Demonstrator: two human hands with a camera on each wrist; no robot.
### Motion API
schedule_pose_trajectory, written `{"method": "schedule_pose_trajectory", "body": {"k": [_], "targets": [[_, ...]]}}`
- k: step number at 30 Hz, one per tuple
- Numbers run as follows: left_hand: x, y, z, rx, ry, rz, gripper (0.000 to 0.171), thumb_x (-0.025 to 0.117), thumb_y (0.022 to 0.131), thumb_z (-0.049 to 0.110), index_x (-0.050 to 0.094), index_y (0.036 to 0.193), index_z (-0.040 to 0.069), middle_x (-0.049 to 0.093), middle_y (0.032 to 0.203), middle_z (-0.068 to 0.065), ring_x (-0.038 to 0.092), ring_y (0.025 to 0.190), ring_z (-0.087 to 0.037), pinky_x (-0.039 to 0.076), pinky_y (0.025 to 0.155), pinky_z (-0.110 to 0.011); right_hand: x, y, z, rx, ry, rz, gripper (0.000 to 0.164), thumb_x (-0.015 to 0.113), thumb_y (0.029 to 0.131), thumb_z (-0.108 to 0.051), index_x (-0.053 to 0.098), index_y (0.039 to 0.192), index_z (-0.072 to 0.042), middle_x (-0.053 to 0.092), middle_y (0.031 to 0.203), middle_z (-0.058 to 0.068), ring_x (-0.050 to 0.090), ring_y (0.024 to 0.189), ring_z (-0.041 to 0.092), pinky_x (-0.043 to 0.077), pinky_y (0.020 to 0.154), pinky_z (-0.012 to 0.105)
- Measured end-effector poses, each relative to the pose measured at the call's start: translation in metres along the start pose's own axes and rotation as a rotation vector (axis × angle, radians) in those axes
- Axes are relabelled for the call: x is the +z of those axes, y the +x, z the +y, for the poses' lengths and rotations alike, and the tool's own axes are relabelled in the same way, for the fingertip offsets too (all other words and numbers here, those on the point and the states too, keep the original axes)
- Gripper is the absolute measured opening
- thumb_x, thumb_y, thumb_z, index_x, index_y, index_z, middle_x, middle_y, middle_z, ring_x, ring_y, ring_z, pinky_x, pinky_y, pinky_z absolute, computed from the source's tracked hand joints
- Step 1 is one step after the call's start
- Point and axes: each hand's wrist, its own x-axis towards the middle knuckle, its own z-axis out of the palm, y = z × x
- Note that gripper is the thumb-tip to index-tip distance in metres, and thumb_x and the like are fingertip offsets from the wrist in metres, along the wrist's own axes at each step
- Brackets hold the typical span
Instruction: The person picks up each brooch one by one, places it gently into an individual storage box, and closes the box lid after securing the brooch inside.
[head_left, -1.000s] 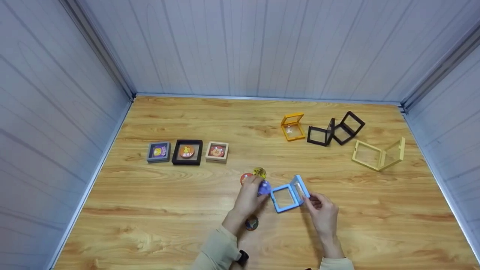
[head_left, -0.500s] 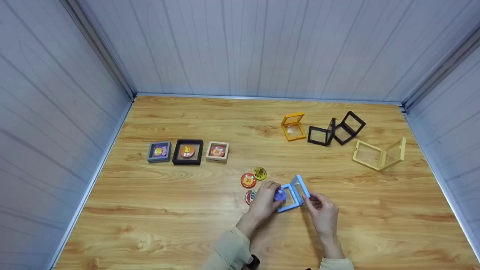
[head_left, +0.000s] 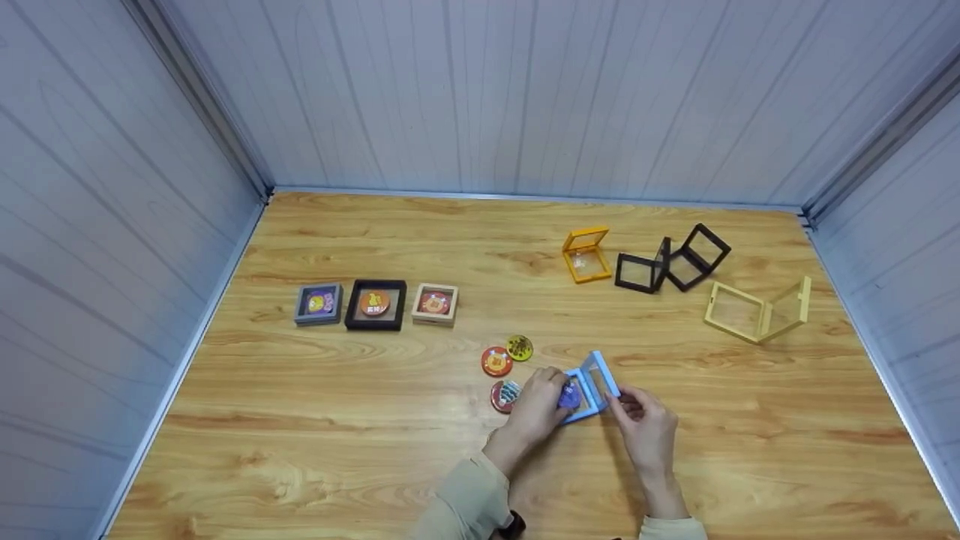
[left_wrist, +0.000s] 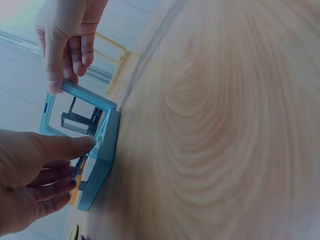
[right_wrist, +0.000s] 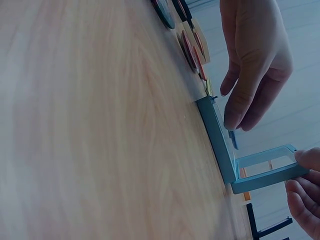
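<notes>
My left hand (head_left: 536,405) pinches a round purple badge (head_left: 571,395) by its edge, over the base of an open light-blue display frame (head_left: 604,381). In the right wrist view, its fingertips come down close over the base, with the badge's thin edge below them. My right hand (head_left: 651,431) pinches the raised lid of the blue frame between thumb and fingers. From the left wrist view, the lid stands tilted up from the base, gripped at its outer corner. The left hand hides the left side of the base.
Left of the frame lie a red badge (head_left: 496,361), a yellow badge (head_left: 520,347) and a dark-red badge (head_left: 504,396). Closed grey (head_left: 298,306), black (head_left: 350,307) and cream (head_left: 416,307) frames hold badges. Opened orange (head_left: 586,279), black (head_left: 636,288) and yellow (head_left: 731,330) frames stand back right.
The left hand has carried the purple badge right, from beside the other badges to over the blue frame's base, uncovering the red and dark-red badges. The right hand keeps its place on the lid.
</notes>
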Motion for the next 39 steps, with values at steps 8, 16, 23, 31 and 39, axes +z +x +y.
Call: {"method": "schedule_pose_trajectory", "body": {"k": [8,16,23,31,39], "targets": [[0.003,0.001,-0.001,0.022,0.046,-0.006,0.035,0.072,0.072,0.02,0.062,0.1,0.002,0.057,0.095,-0.006,0.052,0.09,-0.018,0.04,0.082,-0.026,0.0,0.0,0.0,-0.002,0.009,0.0,0.014,0.073,0.066,0.004,0.066,0.078,0.005,0.063,0.065,0.007,0.054,0.053,0.011,0.041,0.049,0.01],[0.002,0.001,-0.002,0.034,0.061,-0.007,0.037,0.073,0.069,0.018,0.062,0.1,0.003,0.057,0.096,-0.006,0.053,0.09,-0.018,0.041,0.081,-0.027,0.0,0.0,0.001,0.014,0.011,-0.015,0.014,0.072,0.067,0.002,0.066,0.079,0.005,0.063,0.065,0.007,0.055,0.053,0.011,0.041,0.05,0.01],[-0.002,0.001,-0.004,0.011,0.001,-0.042,0.041,0.074,0.069,0.019,0.061,0.103,0.002,0.058,0.098,-0.006,0.052,0.093,-0.018,0.04,0.083,-0.028,-0.001,0.0,0.001,0.018,0.021,-0.02,0.013,0.072,0.068,0.003,0.066,0.079,0.005,0.063,0.066,0.007,0.055,0.054,0.011,0.041,0.05,0.01],[-0.012,0.0,-0.016,0.012,-0.021,-0.01,0.039,0.072,0.07,0.016,0.061,0.103,0.0,0.057,0.098,-0.007,0.053,0.093,-0.019,0.04,0.085,-0.028,-0.001,0.0,0.0,0.024,0.022,-0.011,0.013,0.072,0.067,0.003,0.066,0.079,0.005,0.062,0.066,0.006,0.055,0.054,0.01,0.043,0.049,0.013],[-0.021,-0.002,-0.026,-0.03,-0.067,-0.087,0.044,0.074,0.069,0.019,0.06,0.106,0.0,0.057,0.1,-0.007,0.053,0.095,-0.019,0.042,0.083,-0.027,0.0,-0.001,0.001,0.018,0.022,0.004,0.014,0.072,0.066,0.005,0.066,0.078,0.004,0.062,0.065,0.006,0.053,0.054,0.006,0.043,0.045,0.018]]}}
